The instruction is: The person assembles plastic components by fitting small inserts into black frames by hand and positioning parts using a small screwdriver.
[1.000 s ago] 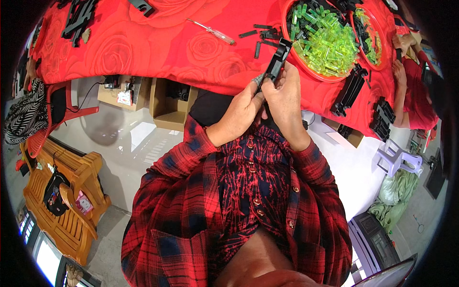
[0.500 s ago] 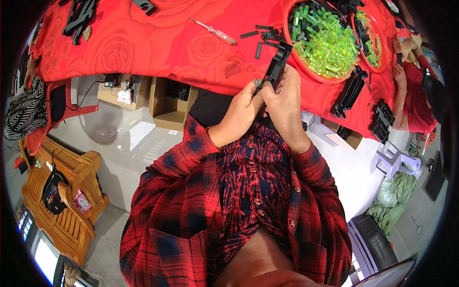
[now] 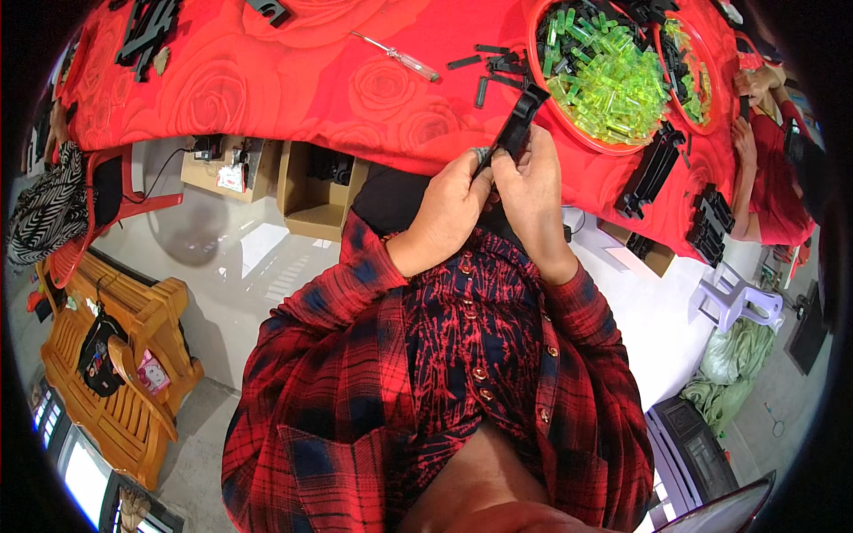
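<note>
Between my two hands I hold a long black plastic part (image 3: 517,124), tilted so its far end points up and right toward the table. My left hand (image 3: 451,197) is closed on its near left side. The fingers of my right hand (image 3: 530,191) wrap round the other side, with the thumb against it. The part's near end is hidden by my hands. Just past its far end lie several small black pieces (image 3: 499,64). Right of them a red basin (image 3: 586,144) holds many clear yellow-green tubes (image 3: 609,93) and some black pieces.
A screwdriver (image 3: 400,59) lies on the red rose-patterned cloth (image 3: 293,98). More black parts (image 3: 650,171) sit by the right edge, near a second red basin (image 3: 708,124). A co-worker's arm (image 3: 745,164) is at the far right. Below the table stands a cardboard box (image 3: 311,218).
The black part has turned slightly, its far end now a little lower and further right. My hands have shifted only slightly round it.
</note>
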`<state>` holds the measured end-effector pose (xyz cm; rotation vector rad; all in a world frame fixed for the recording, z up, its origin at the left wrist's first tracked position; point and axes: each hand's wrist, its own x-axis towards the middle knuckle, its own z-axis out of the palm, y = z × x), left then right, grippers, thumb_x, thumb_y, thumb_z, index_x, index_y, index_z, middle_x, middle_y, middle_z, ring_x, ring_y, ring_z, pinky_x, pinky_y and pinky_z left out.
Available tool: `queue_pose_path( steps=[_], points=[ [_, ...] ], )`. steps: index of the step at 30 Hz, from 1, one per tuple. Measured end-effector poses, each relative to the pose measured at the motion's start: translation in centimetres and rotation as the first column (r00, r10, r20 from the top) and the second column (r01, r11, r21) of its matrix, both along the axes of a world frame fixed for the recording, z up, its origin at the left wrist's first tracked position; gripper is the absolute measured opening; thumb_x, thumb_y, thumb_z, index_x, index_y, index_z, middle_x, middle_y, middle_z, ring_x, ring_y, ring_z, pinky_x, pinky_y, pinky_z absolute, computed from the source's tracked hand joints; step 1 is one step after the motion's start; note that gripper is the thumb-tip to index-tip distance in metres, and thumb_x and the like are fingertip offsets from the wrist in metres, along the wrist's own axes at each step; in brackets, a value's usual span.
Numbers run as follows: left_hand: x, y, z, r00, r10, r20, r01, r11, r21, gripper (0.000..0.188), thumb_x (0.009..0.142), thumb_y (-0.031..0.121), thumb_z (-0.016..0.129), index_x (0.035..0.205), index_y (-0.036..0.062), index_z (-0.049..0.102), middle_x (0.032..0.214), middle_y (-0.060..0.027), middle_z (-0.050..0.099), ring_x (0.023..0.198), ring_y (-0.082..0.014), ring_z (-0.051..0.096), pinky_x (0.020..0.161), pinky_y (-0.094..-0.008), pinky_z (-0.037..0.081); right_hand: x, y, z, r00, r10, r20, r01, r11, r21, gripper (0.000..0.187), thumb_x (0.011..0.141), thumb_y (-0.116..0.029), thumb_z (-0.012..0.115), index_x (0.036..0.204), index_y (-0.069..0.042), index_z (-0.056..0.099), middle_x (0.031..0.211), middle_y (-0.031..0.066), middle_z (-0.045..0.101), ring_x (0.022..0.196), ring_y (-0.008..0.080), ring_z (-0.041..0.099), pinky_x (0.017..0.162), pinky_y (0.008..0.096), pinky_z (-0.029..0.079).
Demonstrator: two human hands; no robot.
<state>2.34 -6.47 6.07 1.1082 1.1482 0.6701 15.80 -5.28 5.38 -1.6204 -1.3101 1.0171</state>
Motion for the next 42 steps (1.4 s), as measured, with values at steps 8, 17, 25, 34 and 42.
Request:
queue_pose_path(
  steps=[8, 17, 25, 34, 42],
  points=[
    [0.0, -0.2, -0.7, 0.996, 0.026, 0.087, -0.034, 0.996, 0.088, 0.025, 0.105, 0.015, 0.049, 0.125, 0.0000, 0.054, 0.097, -0.0060, 0.063, 0.088, -0.0089, 0.056, 0.078, -0.0261, 0.048, -0.7, -0.2, 1.6, 0.988, -0.081, -0.129, 0.067, 0.992, -0.109, 0.030, 0.088, -0.008, 0.063, 0.113, 0.006, 0.054, 0.091, 0.0128, 0.060, 0.081, 0.0200, 0.060, 0.072, 0.0345, 0.050],
    [0.0, 0.2, -0.3, 0.998, -0.059, -0.022, 0.058, 0.998, -0.025, 0.017, 0.104, 0.016, 0.049, 0.107, 0.0009, 0.057, 0.084, -0.0046, 0.063, 0.073, -0.0114, 0.061, 0.065, -0.0284, 0.050, 1.8, 1.7, 3.0, 0.988, -0.099, -0.120, 0.102, 0.994, 0.025, 0.046, 0.105, -0.022, 0.052, 0.136, 0.011, 0.043, 0.100, 0.0089, 0.060, 0.089, 0.0144, 0.056, 0.078, 0.0286, 0.047],
    [-0.2, 0.0, -1.0, 0.997, -0.054, -0.063, 0.055, 0.998, 0.022, 0.016, 0.102, 0.015, 0.049, 0.102, 0.0006, 0.056, 0.086, -0.0056, 0.066, 0.073, -0.0126, 0.063, 0.066, -0.0288, 0.051, 1.3, 2.0, 1.8, 0.995, -0.096, 0.017, 0.095, 0.995, 0.039, 0.043, 0.108, -0.027, 0.044, 0.132, 0.008, 0.049, 0.115, 0.0180, 0.060, 0.105, 0.0237, 0.057, 0.094, 0.0339, 0.045],
    [-0.2, 0.4, 0.3, 0.997, -0.062, -0.035, 0.060, 0.997, -0.054, 0.025, 0.105, 0.023, 0.049, 0.099, 0.0003, 0.057, 0.086, -0.0061, 0.067, 0.072, -0.0119, 0.063, 0.065, -0.0286, 0.051, 1.0, 1.8, 2.7, 0.993, -0.067, 0.097, 0.054, 0.990, 0.134, 0.038, 0.108, -0.024, 0.044, 0.128, 0.008, 0.050, 0.115, 0.0207, 0.060, 0.106, 0.0272, 0.057, 0.095, 0.0358, 0.045],
    [-0.2, 0.1, 0.5, 0.999, -0.042, -0.007, 0.041, 0.997, -0.061, 0.026, 0.105, 0.024, 0.050, 0.098, 0.0005, 0.058, 0.083, -0.0056, 0.067, 0.070, -0.0112, 0.062, 0.064, -0.0275, 0.050, 0.7, 1.6, 3.4, 0.983, -0.041, 0.181, 0.013, 0.989, 0.151, 0.034, 0.107, -0.021, 0.044, 0.125, 0.008, 0.050, 0.115, 0.0230, 0.058, 0.104, 0.0310, 0.057, 0.094, 0.0373, 0.045]
  ],
)
